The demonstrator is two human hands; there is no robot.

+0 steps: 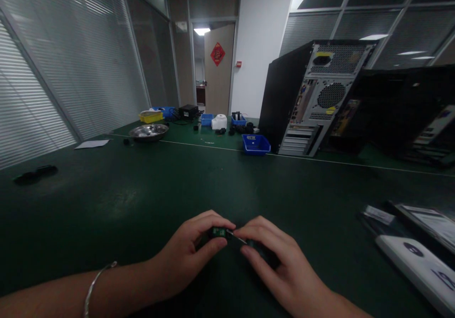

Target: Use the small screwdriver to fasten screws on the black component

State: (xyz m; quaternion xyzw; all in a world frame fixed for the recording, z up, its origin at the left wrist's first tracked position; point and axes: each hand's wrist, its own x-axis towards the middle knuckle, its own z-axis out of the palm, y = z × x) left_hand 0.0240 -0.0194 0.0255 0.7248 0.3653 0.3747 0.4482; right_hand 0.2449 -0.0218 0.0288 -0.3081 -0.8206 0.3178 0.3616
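At bottom centre, the left hand [194,242] pinched a small green-and-black part [219,232]; the right fingers closed around a thin metallic piece [239,238] beside it. Steady, level alignment and light pressure suited this.

Electronics Workshop in an Office-Style Room

An electronics workshop is suggested by the computer tower [302,100] stood on the green bench [170,180], its rear vents and slots exposed. More dark computer hardware [398,104] is placed to the right of the tower. Just to its left a blue parts bin [256,145] is set, and farther left a metal bowl [148,132] and a black boxed unit with cables [188,111] are seen. An office-style room is indicated by the glazed partition with blinds [320,29] behind the tower.
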